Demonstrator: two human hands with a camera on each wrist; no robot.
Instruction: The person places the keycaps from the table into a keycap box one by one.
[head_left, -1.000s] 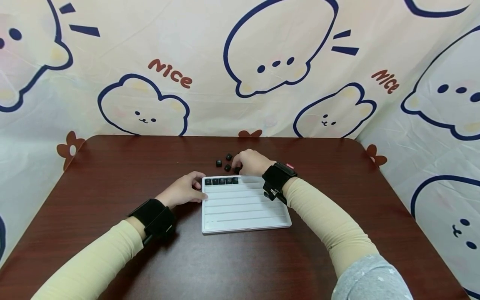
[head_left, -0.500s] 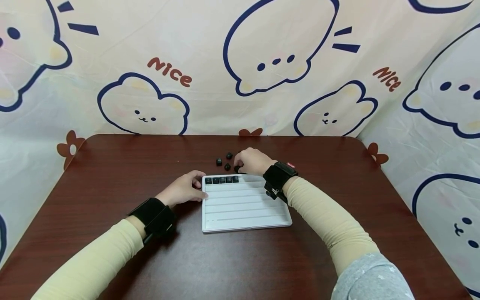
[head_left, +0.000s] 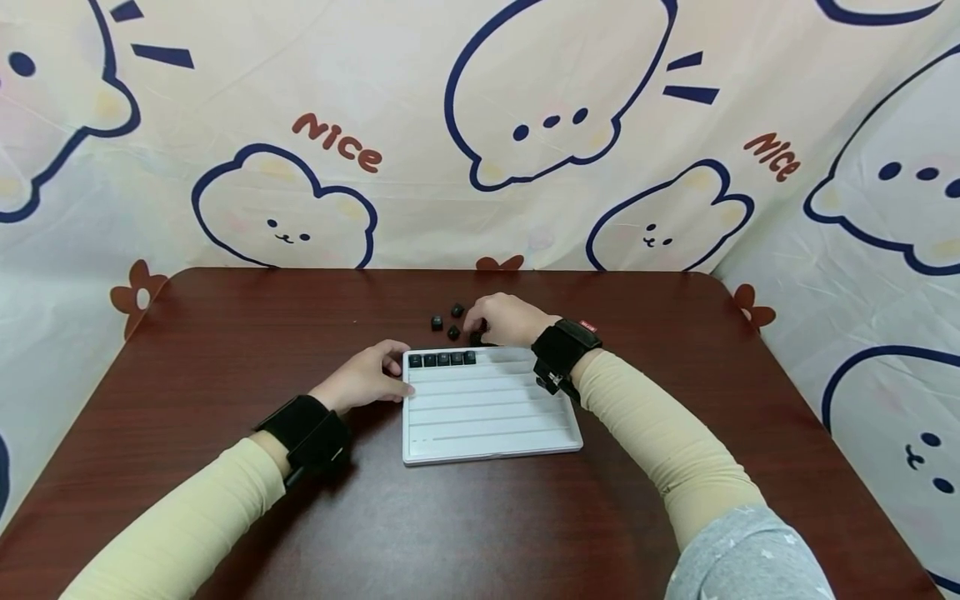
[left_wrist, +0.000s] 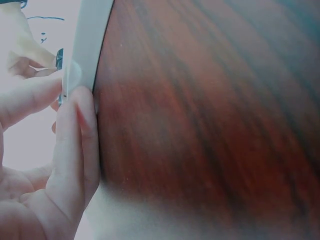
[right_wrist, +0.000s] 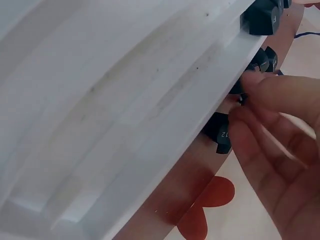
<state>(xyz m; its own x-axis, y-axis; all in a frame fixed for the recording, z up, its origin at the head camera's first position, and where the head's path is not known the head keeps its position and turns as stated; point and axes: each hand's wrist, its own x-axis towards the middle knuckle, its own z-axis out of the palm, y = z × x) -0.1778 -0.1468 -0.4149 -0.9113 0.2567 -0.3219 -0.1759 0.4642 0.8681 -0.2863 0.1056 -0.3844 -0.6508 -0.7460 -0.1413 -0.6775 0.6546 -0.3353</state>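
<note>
A white ridged tray lies on the table, with several black keycaps in a row at the left of its far ridge. My left hand holds the tray's left side near the far corner; in the left wrist view its fingers lie against the tray wall. Beyond the far edge, my right hand pinches a dark keycap between its fingertips, largely hidden by them. Next to it, in the right wrist view, is a keycap marked 12.
Loose keycaps lie left of my right hand, behind the tray. The brown wooden table ends at a printed cloth backdrop. Black straps wrap both wrists.
My right hand stays among the loose keycaps, its wrist shifting slightly right. The left hand and tray look unchanged.
</note>
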